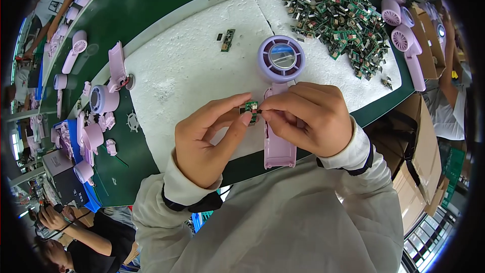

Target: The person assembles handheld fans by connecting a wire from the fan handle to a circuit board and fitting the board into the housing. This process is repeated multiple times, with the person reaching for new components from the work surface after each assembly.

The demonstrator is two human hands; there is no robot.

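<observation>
Near edge of the worktop [146, 25], right of middle: pink handle shell [279, 152], open side up, its end reaching over the edge. Just beyond, left hand [207, 139] pinches a small green circuit board [251, 107] upright between thumb and forefinger. Right hand [313, 119], above the shell, has thumb and forefinger pressed together at the board's right side; I can't tell what they grip. Farther in, lilac fan head [264, 60] on white foam sheets [187, 86], adjoining the shell. Toward the left edge, a pink housing [116, 58]. Farther across the foam, one loose board [228, 40]; heaped boards [343, 25] toward the far right corner.
</observation>
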